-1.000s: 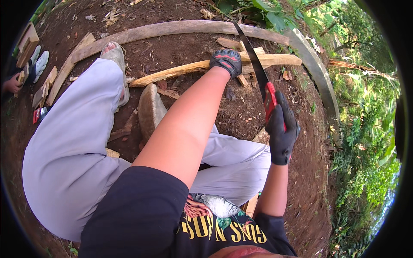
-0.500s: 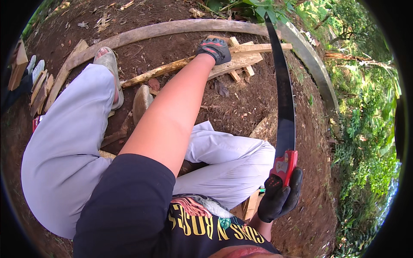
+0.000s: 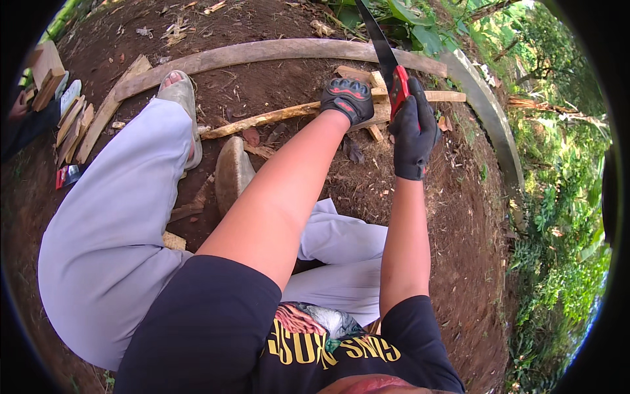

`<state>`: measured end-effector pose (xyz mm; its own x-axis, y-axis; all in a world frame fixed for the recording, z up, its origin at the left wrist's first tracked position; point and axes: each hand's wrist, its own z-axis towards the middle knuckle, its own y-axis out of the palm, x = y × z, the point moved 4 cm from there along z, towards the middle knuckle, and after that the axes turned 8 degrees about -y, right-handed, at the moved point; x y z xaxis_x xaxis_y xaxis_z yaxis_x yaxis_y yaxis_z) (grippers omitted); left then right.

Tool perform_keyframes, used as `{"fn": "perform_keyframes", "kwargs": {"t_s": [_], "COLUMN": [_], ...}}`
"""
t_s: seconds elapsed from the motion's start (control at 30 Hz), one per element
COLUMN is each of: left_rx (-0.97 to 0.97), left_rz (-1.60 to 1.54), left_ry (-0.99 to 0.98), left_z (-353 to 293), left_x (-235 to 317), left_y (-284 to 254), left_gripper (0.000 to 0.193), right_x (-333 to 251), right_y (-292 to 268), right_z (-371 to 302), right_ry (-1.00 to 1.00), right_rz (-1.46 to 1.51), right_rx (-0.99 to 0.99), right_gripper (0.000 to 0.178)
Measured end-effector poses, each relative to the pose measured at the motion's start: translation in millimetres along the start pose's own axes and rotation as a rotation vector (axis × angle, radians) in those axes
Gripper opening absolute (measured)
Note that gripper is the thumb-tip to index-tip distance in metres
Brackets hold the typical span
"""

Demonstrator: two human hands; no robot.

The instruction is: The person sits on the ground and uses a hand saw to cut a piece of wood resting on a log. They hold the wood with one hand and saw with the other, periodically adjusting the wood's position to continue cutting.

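My left hand (image 3: 346, 100), in a black glove with red trim, is closed around a long wooden strip (image 3: 262, 120) lying low over the ground. Beneath and beside that hand lie short wood blocks (image 3: 354, 73), and a pale strip end (image 3: 446, 96) sticks out to the right. In my right hand (image 3: 415, 134), also black-gloved, is the red handle of a handsaw (image 3: 398, 87). Its dark blade points forward and up, past the far beam, with its tip cut off by the picture's top edge. The saw handle and right fingers hide part of the wood.
A long plank (image 3: 282, 50) runs across the far side, meeting a grey concrete edge (image 3: 489, 92) at right. Cut wood pieces (image 3: 73, 131) lie at left, near another person's dark sleeve (image 3: 26, 134). My sandalled foot (image 3: 180, 98) rests close by; green plants (image 3: 558, 217) grow at right.
My right hand has moved forward with the saw, from beside my knee to just right of my left hand. The left hand keeps its hold on the wood.
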<state>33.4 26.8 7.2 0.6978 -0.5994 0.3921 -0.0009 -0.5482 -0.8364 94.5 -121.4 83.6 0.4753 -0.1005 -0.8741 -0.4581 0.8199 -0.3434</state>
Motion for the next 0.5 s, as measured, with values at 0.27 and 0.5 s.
{"fn": "perform_keyframes", "kwargs": {"t_s": [0.27, 0.5], "left_rx": [0.036, 0.018], "left_rz": [-0.030, -0.012], "left_ry": [0.015, 0.002], "left_z": [10.1, 0.1], "left_x": [-11.5, 1.5], "left_y": [-1.3, -2.2], "left_gripper": [0.042, 0.040], "right_x": [-5.4, 10.0], "right_y": [-0.4, -11.7], "right_z": [-17.4, -23.2], "right_ry": [0.140, 0.028], "right_rz": [-0.036, -0.049], "right_rx": [-0.092, -0.003], "right_gripper": [0.042, 0.043]}}
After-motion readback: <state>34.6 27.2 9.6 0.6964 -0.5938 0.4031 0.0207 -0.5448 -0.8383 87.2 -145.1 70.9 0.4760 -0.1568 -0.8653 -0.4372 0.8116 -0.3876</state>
